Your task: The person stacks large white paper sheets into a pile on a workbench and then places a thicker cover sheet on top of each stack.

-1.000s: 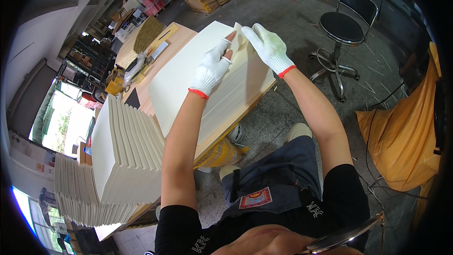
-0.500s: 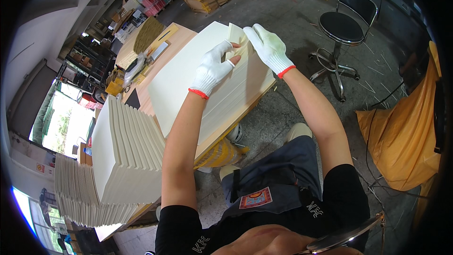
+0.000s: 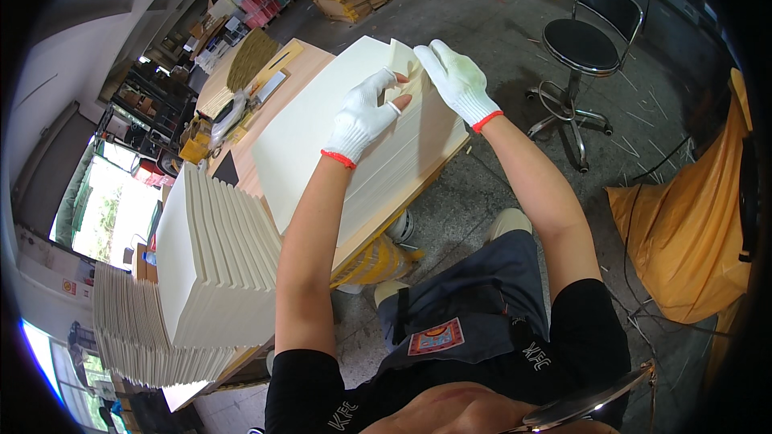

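Both gloved hands at the far corner of a cream sheet stack, upper centre of frame.
Left hand (image 3: 363, 115) and right hand (image 3: 455, 80) pinch the lifted corner of the top sheet (image 3: 400, 56); sheet stack (image 3: 322, 124) lies on the wooden surface (image 3: 301, 64). Fanned stacks (image 3: 213, 261) lower left; black chair (image 3: 583, 44) upper right.

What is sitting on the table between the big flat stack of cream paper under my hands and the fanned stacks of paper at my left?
In the head view, only a dark sheet and bare wooden tabletop lie between the flat stack and the fanned stacks.
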